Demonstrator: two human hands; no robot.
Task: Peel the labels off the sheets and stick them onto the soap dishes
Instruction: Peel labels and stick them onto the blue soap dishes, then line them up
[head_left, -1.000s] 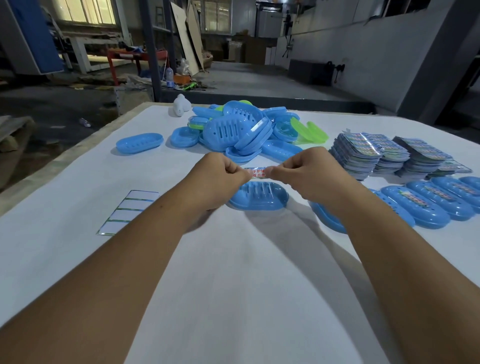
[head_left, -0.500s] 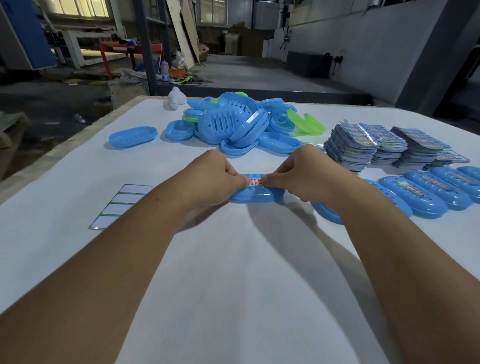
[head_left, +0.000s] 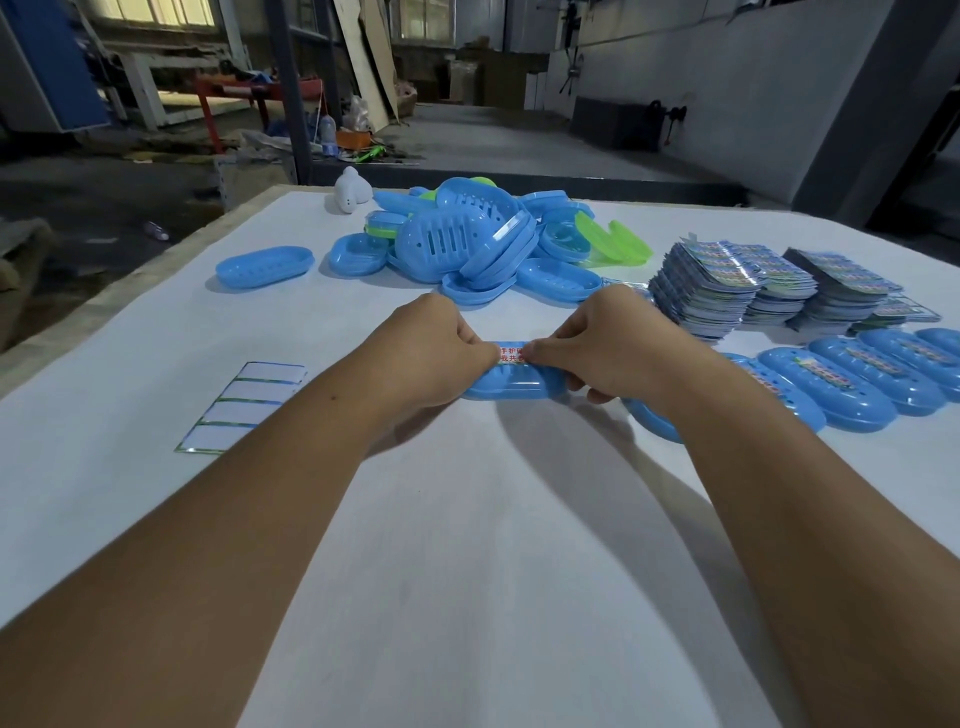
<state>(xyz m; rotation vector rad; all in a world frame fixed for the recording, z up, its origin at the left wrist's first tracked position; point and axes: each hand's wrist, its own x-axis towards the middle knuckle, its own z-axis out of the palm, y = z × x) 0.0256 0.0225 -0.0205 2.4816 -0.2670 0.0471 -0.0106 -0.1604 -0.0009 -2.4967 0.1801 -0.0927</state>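
Note:
A blue soap dish (head_left: 511, 387) lies on the white table just in front of my hands. A label (head_left: 510, 354) with red print lies across its top. My left hand (head_left: 434, 353) pinches the label's left end, fingers curled. My right hand (head_left: 605, 340) pinches the right end and reaches down over the dish's right side. Most of the label is hidden under my fingers. Stacks of label sheets (head_left: 711, 283) stand at the right. A spent backing sheet (head_left: 244, 405) lies to the left.
A heap of blue and green soap dishes (head_left: 467, 244) fills the far middle of the table, with one lone blue dish (head_left: 265, 266) to its left. A row of labelled blue dishes (head_left: 852, 379) runs along the right. A white bottle (head_left: 349, 193) stands at the far edge.
Both hands have come down with the label from above the dish onto its top. The label now lies against the dish instead of hanging stretched in the air.

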